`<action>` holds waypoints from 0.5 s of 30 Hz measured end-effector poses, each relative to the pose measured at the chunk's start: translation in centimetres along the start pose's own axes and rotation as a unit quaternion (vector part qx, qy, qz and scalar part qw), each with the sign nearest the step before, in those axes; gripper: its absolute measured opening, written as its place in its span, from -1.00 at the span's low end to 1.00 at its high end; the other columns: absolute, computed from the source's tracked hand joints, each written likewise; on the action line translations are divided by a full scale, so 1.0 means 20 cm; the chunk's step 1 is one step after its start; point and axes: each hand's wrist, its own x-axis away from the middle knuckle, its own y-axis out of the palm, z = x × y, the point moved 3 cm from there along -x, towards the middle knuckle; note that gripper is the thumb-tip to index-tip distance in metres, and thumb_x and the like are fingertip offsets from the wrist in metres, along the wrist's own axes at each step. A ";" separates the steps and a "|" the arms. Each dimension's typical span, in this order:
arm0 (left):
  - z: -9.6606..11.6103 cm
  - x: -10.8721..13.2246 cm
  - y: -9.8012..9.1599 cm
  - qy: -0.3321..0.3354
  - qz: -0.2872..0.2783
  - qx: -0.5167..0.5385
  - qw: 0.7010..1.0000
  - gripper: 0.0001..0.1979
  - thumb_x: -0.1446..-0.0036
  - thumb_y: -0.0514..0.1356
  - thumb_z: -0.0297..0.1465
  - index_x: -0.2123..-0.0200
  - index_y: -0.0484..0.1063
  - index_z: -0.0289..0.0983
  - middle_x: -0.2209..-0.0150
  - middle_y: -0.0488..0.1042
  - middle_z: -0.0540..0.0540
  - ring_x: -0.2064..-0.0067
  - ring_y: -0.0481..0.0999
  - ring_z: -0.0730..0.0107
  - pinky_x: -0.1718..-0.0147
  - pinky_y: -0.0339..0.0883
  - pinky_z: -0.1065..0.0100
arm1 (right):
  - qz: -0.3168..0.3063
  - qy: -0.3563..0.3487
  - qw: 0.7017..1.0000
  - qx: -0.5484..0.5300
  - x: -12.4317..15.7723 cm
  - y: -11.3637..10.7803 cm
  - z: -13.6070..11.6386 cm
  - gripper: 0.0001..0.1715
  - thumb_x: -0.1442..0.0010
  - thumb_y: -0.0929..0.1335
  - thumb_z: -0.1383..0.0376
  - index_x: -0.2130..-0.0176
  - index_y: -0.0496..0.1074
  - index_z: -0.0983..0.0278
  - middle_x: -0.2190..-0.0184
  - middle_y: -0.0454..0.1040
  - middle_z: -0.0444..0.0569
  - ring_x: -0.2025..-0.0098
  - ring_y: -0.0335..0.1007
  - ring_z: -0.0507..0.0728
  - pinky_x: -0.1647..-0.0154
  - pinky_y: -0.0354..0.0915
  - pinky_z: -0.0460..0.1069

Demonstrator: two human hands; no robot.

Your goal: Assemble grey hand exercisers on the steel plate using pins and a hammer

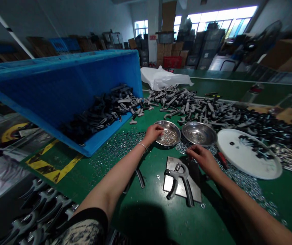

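From my remote seat on the head camera, I saw a blue plastic crate [59, 92] lying tilted well left of the left hand [152, 133], with dark grey handles [97, 114] heaped inside it. Below and left of the left fingers [158, 128], steel washers [112, 149] lay scattered across the green table [283, 204]. Those fingers were bunched together at the rim of a steel dish [168, 133] of small metal parts (whether they pinched anything, I couldn't tell). Just right of them sat a second steel dish [199, 133]. Below and between both hands, an assembled hand grip strengthener [178, 180] lay on a metal plate [172, 170], apart from the fingers. The right hand [203, 160] hovered just above the plate's upper right corner, its fingers [190, 151] loosely spread and curved, with nothing visible between them. Farther right of those fingers lay a round white board [247, 153].
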 end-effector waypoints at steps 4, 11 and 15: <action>0.01 -0.03 0.00 0.005 0.000 -0.022 1.000 -0.95 -0.09 0.27 -0.55 0.32 0.50 -0.42 0.43 0.56 -0.09 0.41 0.56 0.41 0.32 0.43 0.39 | 0.011 -0.011 0.998 -0.055 0.30 0.05 0.04 -0.69 -0.31 0.26 0.11 0.30 0.46 0.23 0.37 0.57 -0.03 0.32 0.50 0.17 0.26 0.38 0.05; 0.24 0.29 0.01 0.090 -0.012 -0.110 0.990 -0.92 -0.24 0.19 -0.46 0.26 0.50 -0.33 0.24 0.55 -0.11 0.14 0.50 0.33 0.06 0.31 0.32 | 0.016 -0.056 0.994 -0.094 0.30 0.13 0.09 -0.78 -0.32 0.31 0.16 0.29 0.47 0.20 0.29 0.51 -0.02 0.21 0.43 0.18 0.12 0.30 0.06; 0.30 0.73 0.18 0.174 -0.201 -0.259 0.929 -0.84 -0.33 0.12 -0.37 0.19 0.49 -0.28 0.18 0.52 -0.09 0.14 0.47 0.31 0.07 0.28 0.29 | 0.020 0.016 0.989 -0.147 0.39 0.15 0.16 -0.77 -0.30 0.33 0.10 0.27 0.45 0.19 0.29 0.52 -0.04 0.22 0.44 0.19 0.13 0.30 0.06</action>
